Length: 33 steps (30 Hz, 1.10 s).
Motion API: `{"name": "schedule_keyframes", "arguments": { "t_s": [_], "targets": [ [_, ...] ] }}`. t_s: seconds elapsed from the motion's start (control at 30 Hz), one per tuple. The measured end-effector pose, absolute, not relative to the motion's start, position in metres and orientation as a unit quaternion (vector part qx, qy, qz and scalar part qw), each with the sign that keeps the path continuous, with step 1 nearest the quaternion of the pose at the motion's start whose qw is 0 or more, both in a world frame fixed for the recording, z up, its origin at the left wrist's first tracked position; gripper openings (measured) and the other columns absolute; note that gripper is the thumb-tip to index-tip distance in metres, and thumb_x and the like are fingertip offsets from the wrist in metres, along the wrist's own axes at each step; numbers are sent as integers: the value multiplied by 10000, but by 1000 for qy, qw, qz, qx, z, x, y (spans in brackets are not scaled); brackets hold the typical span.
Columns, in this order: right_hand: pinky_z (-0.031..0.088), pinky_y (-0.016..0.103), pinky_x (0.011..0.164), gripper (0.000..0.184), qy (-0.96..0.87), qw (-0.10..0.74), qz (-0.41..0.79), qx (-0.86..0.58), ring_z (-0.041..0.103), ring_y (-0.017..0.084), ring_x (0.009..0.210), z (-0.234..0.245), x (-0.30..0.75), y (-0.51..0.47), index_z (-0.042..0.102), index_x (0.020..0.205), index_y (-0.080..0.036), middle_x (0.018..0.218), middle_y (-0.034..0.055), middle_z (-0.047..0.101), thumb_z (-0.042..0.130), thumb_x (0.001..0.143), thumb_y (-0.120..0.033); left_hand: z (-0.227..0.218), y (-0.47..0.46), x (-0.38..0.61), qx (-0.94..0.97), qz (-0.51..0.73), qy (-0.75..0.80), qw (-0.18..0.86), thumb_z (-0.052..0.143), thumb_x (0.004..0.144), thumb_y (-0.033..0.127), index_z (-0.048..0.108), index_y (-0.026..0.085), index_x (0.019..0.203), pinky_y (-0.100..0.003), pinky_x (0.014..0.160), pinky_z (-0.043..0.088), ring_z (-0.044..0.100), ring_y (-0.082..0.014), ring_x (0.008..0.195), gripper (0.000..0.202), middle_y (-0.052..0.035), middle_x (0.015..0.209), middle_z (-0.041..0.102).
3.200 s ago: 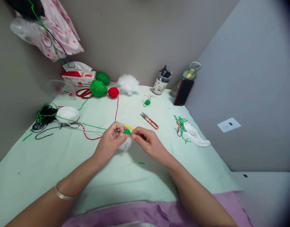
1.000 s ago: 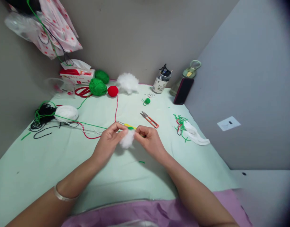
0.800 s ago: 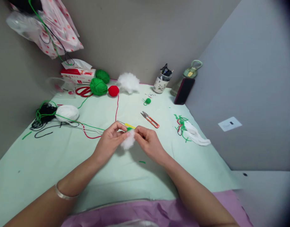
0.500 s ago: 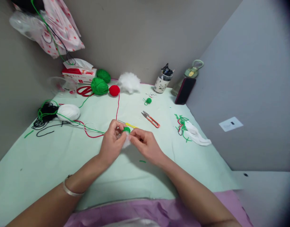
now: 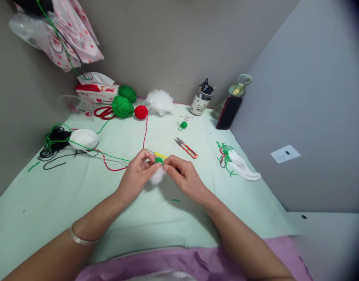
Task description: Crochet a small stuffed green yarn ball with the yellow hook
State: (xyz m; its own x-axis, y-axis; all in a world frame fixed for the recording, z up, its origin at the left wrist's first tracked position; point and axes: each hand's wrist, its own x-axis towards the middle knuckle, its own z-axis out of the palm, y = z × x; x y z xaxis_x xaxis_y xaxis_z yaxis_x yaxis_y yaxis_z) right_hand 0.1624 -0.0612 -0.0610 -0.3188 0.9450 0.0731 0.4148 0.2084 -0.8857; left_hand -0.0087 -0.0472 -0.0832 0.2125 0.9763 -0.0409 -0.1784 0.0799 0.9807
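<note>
My left hand (image 5: 137, 174) pinches a small green crocheted piece (image 5: 159, 160) with a tuft of white stuffing (image 5: 156, 176) hanging beneath it. My right hand (image 5: 183, 176) meets it from the right, fingers pinched on the same stuffing and green piece. A green yarn strand (image 5: 109, 155) runs from the piece leftward across the table. A yellow-handled crochet hook (image 5: 158, 155) lies just behind my fingers.
Orange thread snips (image 5: 185, 148) lie behind my right hand. Green yarn balls (image 5: 122, 106), a red ball (image 5: 141, 111), a stuffing clump (image 5: 159, 102), a tissue box (image 5: 96, 93), white and black yarn (image 5: 83, 138), a jar (image 5: 199, 104), a phone (image 5: 228, 112) and yarn scraps (image 5: 225, 153) ring the pale green table (image 5: 65, 195).
The hands have kept working at the same spot; the white stuffing, bulging between my fingers a second ago, is smaller and lower, and the green piece shows on top again.
</note>
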Motion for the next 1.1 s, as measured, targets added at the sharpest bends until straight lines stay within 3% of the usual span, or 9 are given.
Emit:
{"name": "schedule_keyframes", "arguments": {
  "t_s": [0.2, 0.33, 0.43, 0.53, 0.63, 0.8, 0.93, 1.1],
  "targets": [
    [278, 232, 566, 44, -738, 293, 389, -467, 362, 100, 580, -64, 155, -64, 578, 840, -209, 631, -67, 450, 550, 873, -218, -88, -47, -7, 465, 476, 452, 594, 712, 754, 206, 478, 220, 776, -214, 491, 332, 438, -88, 521, 235, 66, 693, 520],
    [276, 235, 553, 168, -688, 319, 378, -530, 369, 92, 558, -72, 155, -59, 560, 734, -203, 612, -55, 525, 588, 865, -303, -89, -49, -7, 447, 459, 428, 637, 679, 831, 324, 520, 214, 811, -216, 519, 377, 475, -107, 564, 194, 59, 672, 499],
    [255, 243, 531, 253, -653, 354, 376, -554, 337, 93, 535, -73, 161, -54, 538, 673, -201, 546, -64, 458, 598, 865, -354, -86, -53, -7, 435, 452, 410, 662, 646, 876, 377, 561, 210, 863, -244, 635, 473, 552, -129, 682, 187, 28, 775, 561],
    [237, 252, 517, 257, -629, 377, 380, -564, 314, 94, 534, -71, 166, -50, 541, 655, -196, 541, -67, 398, 609, 851, -348, -86, -55, -7, 439, 438, 393, 679, 737, 825, 350, 593, 215, 942, -260, 722, 495, 599, -145, 773, 230, 5, 884, 631],
    [258, 250, 519, 271, -619, 388, 408, -548, 344, 98, 536, -71, 166, -49, 552, 675, -194, 555, -57, 436, 597, 872, -375, -88, -54, -5, 452, 446, 377, 674, 828, 741, 337, 581, 212, 928, -259, 723, 481, 609, -150, 760, 334, 6, 859, 655],
    [287, 252, 551, 287, -638, 382, 415, -525, 382, 108, 573, -71, 161, -53, 539, 703, -196, 606, -45, 457, 520, 926, -375, -90, -53, -2, 462, 470, 393, 641, 810, 741, 351, 535, 223, 871, -254, 658, 457, 581, -141, 669, 330, 33, 770, 628],
    [303, 252, 586, 197, -668, 356, 424, -498, 386, 109, 595, -66, 160, -59, 559, 770, -195, 640, -50, 460, 479, 928, -282, -90, -49, -4, 475, 482, 423, 602, 765, 728, 268, 515, 222, 812, -239, 622, 428, 537, -130, 646, 267, 50, 721, 581],
    [263, 239, 570, 17, -697, 321, 443, -464, 301, 97, 595, -67, 155, -64, 563, 814, -203, 644, -79, 320, 570, 829, -199, -95, -42, -8, 466, 485, 442, 593, 683, 692, 146, 494, 208, 739, -211, 561, 378, 467, -107, 599, 204, 66, 662, 528]
  ]
}}
